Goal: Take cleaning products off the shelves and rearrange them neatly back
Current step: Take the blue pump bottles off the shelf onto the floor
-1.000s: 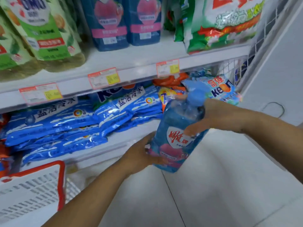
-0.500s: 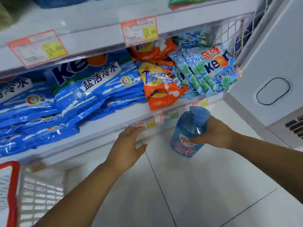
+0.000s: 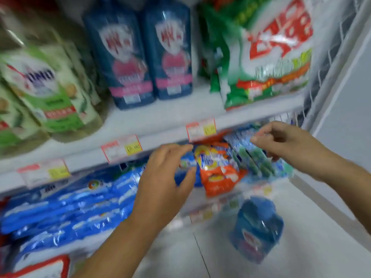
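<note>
Bottle: blue detergent bottle (image 3: 259, 227) stands upright on the floor tiles (image 3: 311, 253), just below the lower shelf's front edge; apart from both hands
Left hand (image 3: 166, 177): fingers loosely spread, holding nothing; it reaches over the blue packets (image 3: 70, 207), fingertips just beside the orange packet (image 3: 218, 173)
Right hand (image 3: 285, 145): fingers half curled above the blue-green packets (image 3: 255, 161); blur hides whether they pinch one
Upper shelf (image 3: 160, 117): two dark blue bottles (image 3: 124, 63); green-and-white bag (image 3: 267, 57) to their right
Bottom left corner: red-rimmed basket (image 3: 40, 265)
</note>
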A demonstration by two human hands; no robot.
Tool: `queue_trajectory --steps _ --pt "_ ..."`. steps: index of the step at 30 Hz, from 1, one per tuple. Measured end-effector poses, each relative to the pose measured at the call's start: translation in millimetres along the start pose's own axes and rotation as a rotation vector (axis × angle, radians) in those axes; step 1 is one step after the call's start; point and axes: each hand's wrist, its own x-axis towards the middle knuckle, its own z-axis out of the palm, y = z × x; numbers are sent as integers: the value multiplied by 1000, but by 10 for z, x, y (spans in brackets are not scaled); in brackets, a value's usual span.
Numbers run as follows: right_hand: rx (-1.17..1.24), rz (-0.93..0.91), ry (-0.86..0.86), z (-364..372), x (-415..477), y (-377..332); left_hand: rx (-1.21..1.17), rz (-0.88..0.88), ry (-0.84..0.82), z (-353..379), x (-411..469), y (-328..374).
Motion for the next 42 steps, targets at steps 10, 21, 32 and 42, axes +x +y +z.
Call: queue_trajectory --steps 10,21,32,42 --pt "134 -226 50 575 1351 -1095 526 -5 16 -717 763 -666" --pt "314 -249 68 990 2072 -1315 661 15 5 -567 748 -849" --pt "210 -264 97 862 1893 -1256 665 54 25 -558 738 -895" --pt "494 -266 165 912 1696 -1430 633 65 41 -541 740 -917"
